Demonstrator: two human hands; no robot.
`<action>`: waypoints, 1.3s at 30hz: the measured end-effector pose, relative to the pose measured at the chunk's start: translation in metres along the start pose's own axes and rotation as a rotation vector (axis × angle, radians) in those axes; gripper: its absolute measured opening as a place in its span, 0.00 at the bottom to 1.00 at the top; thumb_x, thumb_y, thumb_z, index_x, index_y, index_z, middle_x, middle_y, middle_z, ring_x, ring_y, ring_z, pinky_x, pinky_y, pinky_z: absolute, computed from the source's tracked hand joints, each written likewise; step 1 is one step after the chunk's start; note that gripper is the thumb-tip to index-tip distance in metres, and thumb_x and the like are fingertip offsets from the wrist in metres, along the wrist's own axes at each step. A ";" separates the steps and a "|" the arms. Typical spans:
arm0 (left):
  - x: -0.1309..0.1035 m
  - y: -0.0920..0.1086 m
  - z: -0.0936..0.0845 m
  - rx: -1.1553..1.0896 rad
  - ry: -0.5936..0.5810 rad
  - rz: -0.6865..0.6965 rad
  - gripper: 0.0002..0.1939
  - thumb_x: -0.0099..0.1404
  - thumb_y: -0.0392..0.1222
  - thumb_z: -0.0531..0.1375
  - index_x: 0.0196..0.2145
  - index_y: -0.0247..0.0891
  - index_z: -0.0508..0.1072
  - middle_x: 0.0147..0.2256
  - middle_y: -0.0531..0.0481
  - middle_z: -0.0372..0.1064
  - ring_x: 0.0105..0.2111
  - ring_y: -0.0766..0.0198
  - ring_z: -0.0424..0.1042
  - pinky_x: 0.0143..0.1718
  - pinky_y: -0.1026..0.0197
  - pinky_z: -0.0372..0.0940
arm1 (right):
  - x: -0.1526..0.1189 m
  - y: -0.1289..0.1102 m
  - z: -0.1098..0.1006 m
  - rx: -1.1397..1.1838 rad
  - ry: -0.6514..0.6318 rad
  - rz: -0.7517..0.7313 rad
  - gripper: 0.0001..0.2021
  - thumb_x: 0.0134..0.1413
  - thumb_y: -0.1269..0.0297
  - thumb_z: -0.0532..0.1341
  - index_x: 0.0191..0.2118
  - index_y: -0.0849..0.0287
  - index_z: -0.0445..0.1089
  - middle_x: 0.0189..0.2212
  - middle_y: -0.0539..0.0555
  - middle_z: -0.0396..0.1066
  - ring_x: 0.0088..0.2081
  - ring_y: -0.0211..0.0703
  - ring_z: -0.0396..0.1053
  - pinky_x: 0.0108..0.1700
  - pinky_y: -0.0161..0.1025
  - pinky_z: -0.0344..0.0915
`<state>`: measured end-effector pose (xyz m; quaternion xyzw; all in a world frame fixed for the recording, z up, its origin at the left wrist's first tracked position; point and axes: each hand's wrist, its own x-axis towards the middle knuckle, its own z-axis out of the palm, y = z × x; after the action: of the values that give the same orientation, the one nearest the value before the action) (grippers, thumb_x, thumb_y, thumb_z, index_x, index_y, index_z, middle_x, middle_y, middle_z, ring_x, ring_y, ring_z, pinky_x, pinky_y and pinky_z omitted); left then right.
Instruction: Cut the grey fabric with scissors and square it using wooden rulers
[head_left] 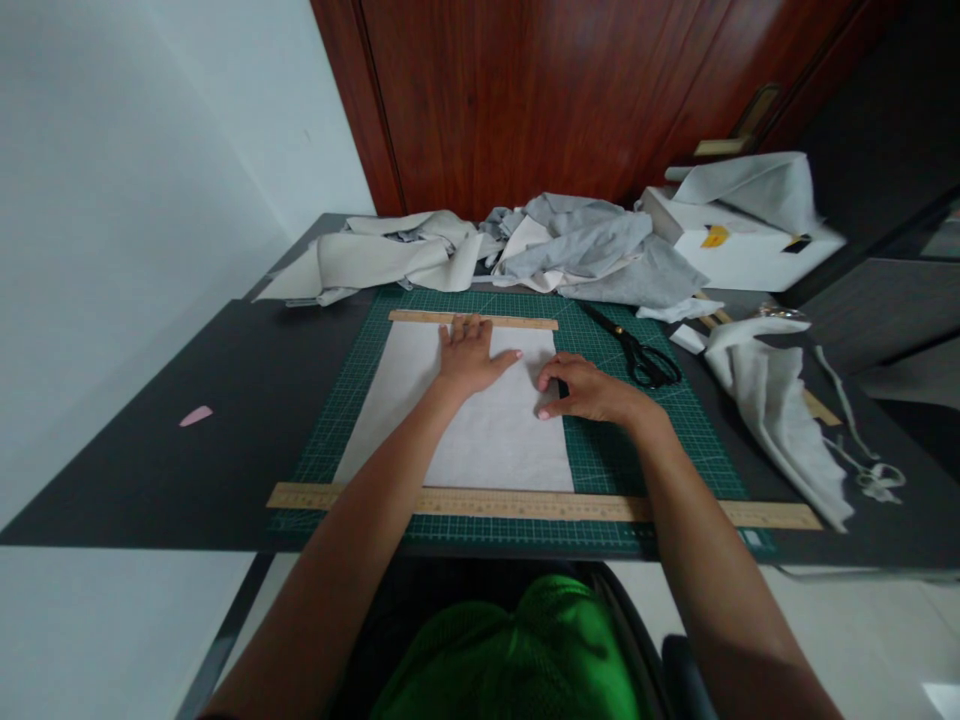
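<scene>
A white cloth piece [495, 450] lies flat on the green cutting mat [607, 450]. My left hand [472, 357] rests on its upper part with fingers spread, the fingertips reaching the short wooden ruler [525, 323] along the far edge. My right hand [574, 388] is at the cloth's right edge, fingers curved and thumb apart, with nothing visible between them. Across the near edge of the cloth runs a long wooden ruler [525, 503], partly under my left forearm. Black scissors [637, 355] lie on the mat, right of my right hand.
Crumpled pale and grey fabric [592, 240] lines the back of the dark table [277, 350]. At the back right stands a white box [735, 240] with cloth on top. More cloth [772, 400] and cord [881, 480] lie right. A pink scrap [196, 415] is at left.
</scene>
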<state>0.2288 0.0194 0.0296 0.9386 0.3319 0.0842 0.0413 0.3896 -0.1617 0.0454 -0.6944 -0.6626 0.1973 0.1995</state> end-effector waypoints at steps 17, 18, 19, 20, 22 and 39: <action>-0.001 0.000 -0.003 0.011 0.001 -0.011 0.43 0.74 0.69 0.47 0.72 0.33 0.58 0.74 0.36 0.50 0.75 0.37 0.44 0.73 0.34 0.41 | 0.009 -0.019 0.030 -0.225 -0.054 0.143 0.44 0.69 0.32 0.44 0.79 0.54 0.38 0.79 0.62 0.31 0.79 0.58 0.31 0.76 0.66 0.31; -0.001 0.000 -0.003 0.011 0.013 -0.008 0.43 0.74 0.69 0.48 0.72 0.34 0.59 0.74 0.36 0.51 0.75 0.38 0.45 0.73 0.35 0.42 | 0.009 -0.019 0.030 -0.230 -0.054 0.147 0.44 0.69 0.32 0.44 0.79 0.53 0.38 0.79 0.61 0.31 0.79 0.57 0.31 0.76 0.65 0.31; -0.001 0.000 -0.003 0.010 0.024 -0.007 0.42 0.74 0.69 0.48 0.71 0.34 0.60 0.74 0.36 0.52 0.75 0.38 0.45 0.73 0.35 0.42 | 0.009 -0.019 0.029 -0.234 -0.049 0.146 0.44 0.68 0.31 0.44 0.79 0.52 0.39 0.79 0.61 0.32 0.79 0.57 0.31 0.76 0.65 0.31; -0.002 0.000 -0.002 0.008 0.035 -0.007 0.42 0.74 0.69 0.48 0.71 0.34 0.60 0.73 0.36 0.53 0.74 0.38 0.46 0.73 0.35 0.43 | 0.009 -0.019 0.029 -0.237 -0.041 0.141 0.45 0.68 0.30 0.44 0.79 0.52 0.40 0.79 0.61 0.33 0.79 0.57 0.32 0.76 0.65 0.31; -0.002 -0.001 -0.002 0.004 0.051 -0.011 0.41 0.74 0.69 0.48 0.70 0.36 0.61 0.73 0.36 0.53 0.74 0.39 0.47 0.73 0.36 0.43 | 0.009 -0.019 0.028 -0.242 -0.017 0.135 0.45 0.67 0.29 0.44 0.79 0.53 0.41 0.79 0.62 0.35 0.78 0.58 0.34 0.76 0.65 0.33; -0.005 -0.004 0.003 -0.027 0.073 -0.032 0.43 0.72 0.73 0.50 0.71 0.41 0.63 0.73 0.40 0.54 0.74 0.35 0.47 0.72 0.34 0.44 | 0.015 -0.009 0.036 -0.390 0.060 0.245 0.45 0.69 0.32 0.39 0.78 0.60 0.46 0.78 0.62 0.39 0.78 0.58 0.38 0.76 0.63 0.39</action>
<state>0.2236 0.0192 0.0254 0.9288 0.3472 0.1222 0.0432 0.3638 -0.1456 0.0200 -0.8007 -0.5927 0.0676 0.0556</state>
